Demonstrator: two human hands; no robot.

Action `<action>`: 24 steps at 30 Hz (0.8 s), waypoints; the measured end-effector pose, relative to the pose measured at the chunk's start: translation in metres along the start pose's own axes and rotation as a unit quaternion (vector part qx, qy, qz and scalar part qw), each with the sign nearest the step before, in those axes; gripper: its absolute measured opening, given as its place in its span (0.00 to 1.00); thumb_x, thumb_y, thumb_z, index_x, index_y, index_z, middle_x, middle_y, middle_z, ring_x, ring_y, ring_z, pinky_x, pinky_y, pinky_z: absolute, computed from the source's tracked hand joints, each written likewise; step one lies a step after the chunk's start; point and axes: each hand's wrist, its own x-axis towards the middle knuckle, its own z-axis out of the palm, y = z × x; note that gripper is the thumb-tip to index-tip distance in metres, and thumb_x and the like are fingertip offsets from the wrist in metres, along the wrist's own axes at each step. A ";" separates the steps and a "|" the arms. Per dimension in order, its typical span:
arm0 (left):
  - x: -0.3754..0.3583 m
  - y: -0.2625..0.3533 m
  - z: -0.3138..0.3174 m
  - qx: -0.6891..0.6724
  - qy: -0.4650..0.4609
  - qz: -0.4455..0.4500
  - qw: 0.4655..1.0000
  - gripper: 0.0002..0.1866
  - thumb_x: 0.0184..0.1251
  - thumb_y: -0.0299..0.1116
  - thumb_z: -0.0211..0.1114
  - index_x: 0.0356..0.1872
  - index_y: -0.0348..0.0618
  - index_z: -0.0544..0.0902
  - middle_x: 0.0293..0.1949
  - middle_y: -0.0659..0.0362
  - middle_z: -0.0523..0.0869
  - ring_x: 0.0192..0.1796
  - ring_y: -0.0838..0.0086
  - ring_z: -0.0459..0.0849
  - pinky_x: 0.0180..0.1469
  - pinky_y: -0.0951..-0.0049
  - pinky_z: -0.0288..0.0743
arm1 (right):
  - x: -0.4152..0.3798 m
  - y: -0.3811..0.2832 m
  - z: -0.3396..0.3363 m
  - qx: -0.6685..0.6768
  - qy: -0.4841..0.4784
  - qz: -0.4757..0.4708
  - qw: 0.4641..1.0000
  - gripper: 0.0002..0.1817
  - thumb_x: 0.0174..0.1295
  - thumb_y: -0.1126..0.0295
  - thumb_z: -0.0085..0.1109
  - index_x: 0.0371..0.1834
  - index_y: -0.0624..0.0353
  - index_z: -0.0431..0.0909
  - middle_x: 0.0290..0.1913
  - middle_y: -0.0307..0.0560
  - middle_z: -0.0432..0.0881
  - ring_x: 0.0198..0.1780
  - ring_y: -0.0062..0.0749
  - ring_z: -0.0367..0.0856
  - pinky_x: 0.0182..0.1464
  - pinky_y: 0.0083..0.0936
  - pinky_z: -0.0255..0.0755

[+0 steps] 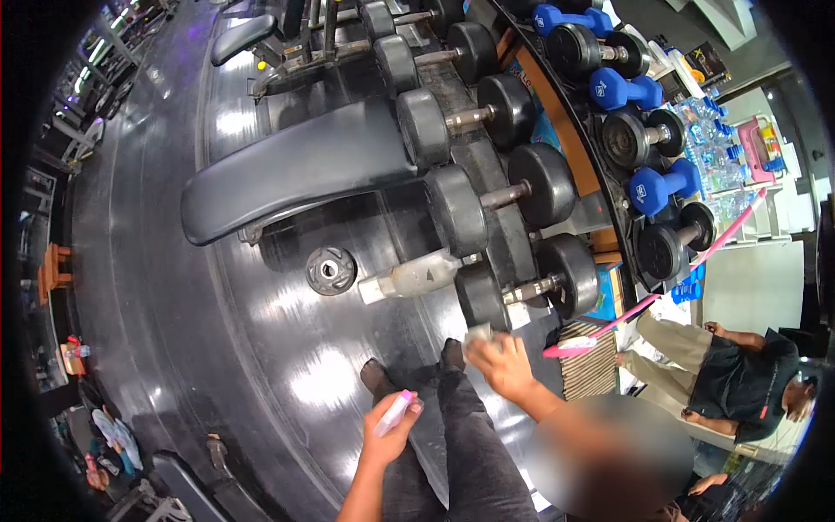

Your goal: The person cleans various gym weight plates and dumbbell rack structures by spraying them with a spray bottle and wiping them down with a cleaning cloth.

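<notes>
My left hand [388, 435] is closed around a small white bottle [393, 414] with a pink top, held in front of my dark trousers. My right hand [504, 364] grips a small greyish cloth [477, 336], its fingers blurred a little. The cloth is right by the end of the nearest black dumbbell [481, 297], which lies on a low rack. Several more large black dumbbells, such as one [457, 209] beside it, line the same rack. On the floor near my feet are a round black weight plate [331, 271] and a worn grey-white object [413, 277].
A black padded bench [296, 174] stands against the dumbbell row. On an upper shelf, blue dumbbells [663, 187] sit among black ones, with water bottles [713, 157] behind. A pink-handled broom [639, 306] leans at the right. A person [739, 383] in dark clothing is beyond it.
</notes>
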 end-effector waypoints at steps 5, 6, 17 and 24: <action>0.000 0.006 0.007 -0.018 0.008 0.021 1.000 0.13 0.68 0.28 0.73 0.51 0.37 0.87 0.44 0.59 0.91 0.48 0.78 0.87 0.53 0.75 0.80 | -0.018 0.035 -0.001 0.013 0.004 -0.089 0.996 0.25 0.56 0.66 0.61 0.60 0.36 0.84 0.61 0.30 0.77 0.56 0.43 0.74 0.55 0.43 0.71; 0.000 0.004 0.008 -0.019 0.020 0.023 0.999 0.13 0.68 0.28 0.73 0.51 0.37 0.87 0.44 0.59 0.91 0.48 0.78 0.87 0.53 0.75 0.80 | -0.008 0.040 -0.006 0.021 0.017 -0.091 0.996 0.24 0.56 0.66 0.62 0.60 0.36 0.84 0.60 0.30 0.77 0.55 0.43 0.74 0.55 0.43 0.71; 0.011 -0.011 0.052 -0.057 0.065 0.009 0.996 0.14 0.68 0.30 0.73 0.51 0.36 0.87 0.44 0.58 0.91 0.48 0.77 0.87 0.54 0.74 0.80 | 0.103 0.059 -0.028 -0.006 0.022 -0.060 0.998 0.17 0.59 0.66 0.59 0.52 0.46 0.86 0.56 0.32 0.82 0.56 0.40 0.77 0.49 0.41 0.71; 0.014 0.015 0.069 -0.058 0.096 0.013 0.994 0.14 0.69 0.30 0.72 0.52 0.35 0.86 0.45 0.57 0.91 0.48 0.75 0.88 0.54 0.72 0.80 | 0.053 0.072 -0.035 0.007 0.052 -0.230 0.972 0.15 0.61 0.63 0.58 0.50 0.42 0.87 0.57 0.33 0.80 0.54 0.39 0.76 0.48 0.39 0.71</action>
